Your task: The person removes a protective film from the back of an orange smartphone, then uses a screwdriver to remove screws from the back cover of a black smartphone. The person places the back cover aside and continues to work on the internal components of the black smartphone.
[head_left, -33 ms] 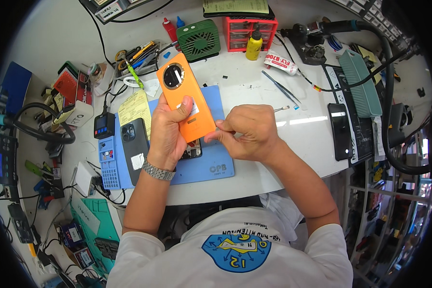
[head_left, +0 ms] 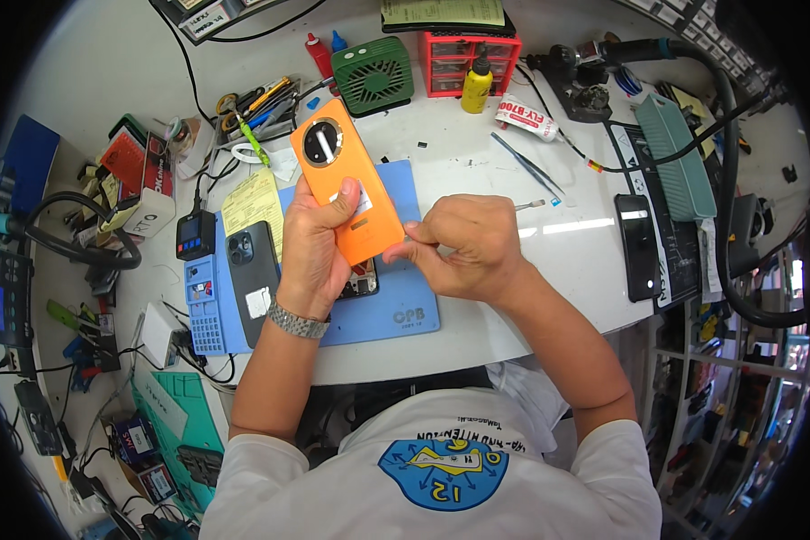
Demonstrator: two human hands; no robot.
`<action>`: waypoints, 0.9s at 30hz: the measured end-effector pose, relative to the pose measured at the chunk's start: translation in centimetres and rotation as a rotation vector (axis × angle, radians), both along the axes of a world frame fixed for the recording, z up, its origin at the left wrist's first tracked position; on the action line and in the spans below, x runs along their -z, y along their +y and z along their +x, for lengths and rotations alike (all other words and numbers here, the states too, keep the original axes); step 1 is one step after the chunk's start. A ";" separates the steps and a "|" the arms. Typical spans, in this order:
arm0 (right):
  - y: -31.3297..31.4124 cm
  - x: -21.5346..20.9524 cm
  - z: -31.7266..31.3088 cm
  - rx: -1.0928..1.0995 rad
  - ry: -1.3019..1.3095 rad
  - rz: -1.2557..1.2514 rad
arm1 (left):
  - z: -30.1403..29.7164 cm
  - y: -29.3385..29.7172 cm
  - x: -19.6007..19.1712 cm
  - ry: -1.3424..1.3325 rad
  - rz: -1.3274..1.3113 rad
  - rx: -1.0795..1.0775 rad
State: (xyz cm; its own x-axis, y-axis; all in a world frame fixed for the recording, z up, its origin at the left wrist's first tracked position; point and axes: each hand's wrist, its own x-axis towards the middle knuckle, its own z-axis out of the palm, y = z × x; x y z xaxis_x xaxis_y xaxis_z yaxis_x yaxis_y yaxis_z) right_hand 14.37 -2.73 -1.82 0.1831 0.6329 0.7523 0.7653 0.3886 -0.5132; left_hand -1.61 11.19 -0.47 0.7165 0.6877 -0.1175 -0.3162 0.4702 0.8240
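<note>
My left hand (head_left: 313, 243) grips an orange smartphone (head_left: 362, 171), its back with a round black camera ring facing up and my thumb lying across a pale sticker. At the phone's lower right edge my right hand (head_left: 468, 245) is closed in a pinch; whatever sits between thumb and forefinger is too small to make out. Partly hidden beneath the phone, an opened phone (head_left: 363, 283) with bare inner parts rests on the blue work mat (head_left: 382, 324). A dark smartphone (head_left: 251, 270) lies on the mat to the left of my left wrist.
Tweezers (head_left: 526, 164), a small brush (head_left: 530, 205) and a white glue tube (head_left: 525, 119) lie beyond my right hand. Behind stand a green fan (head_left: 373, 76), a yellow bottle (head_left: 478, 85) and a red drawer box (head_left: 445, 65). Another black phone (head_left: 636, 247) lies at right.
The orange phone has tilted very slightly in my left hand, its camera end shifting a little left. My right hand stays at the same edge.
</note>
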 end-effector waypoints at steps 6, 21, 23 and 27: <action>0.6 -0.5 0.2 0.185 -0.141 0.020 | 1.3 -0.9 0.0 -0.026 0.089 -0.232; 0.5 -2.1 2.2 0.342 0.170 -0.049 | 1.5 -3.1 -0.7 -0.008 0.092 -0.124; 0.5 -2.0 2.6 0.320 -0.029 0.071 | 1.4 -3.6 -0.6 -0.014 0.062 -0.138; 0.1 -2.5 2.9 0.297 -0.147 0.093 | 1.2 -3.6 -0.2 -0.054 0.086 -0.127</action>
State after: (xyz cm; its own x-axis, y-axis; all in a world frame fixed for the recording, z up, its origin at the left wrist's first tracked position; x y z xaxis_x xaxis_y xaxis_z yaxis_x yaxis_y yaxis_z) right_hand 17.32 -2.67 0.65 0.2343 0.4956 0.8364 0.9153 0.1775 -0.3616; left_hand -0.46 7.59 -0.22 0.6269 0.7789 -0.0184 -0.4133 0.3525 0.8396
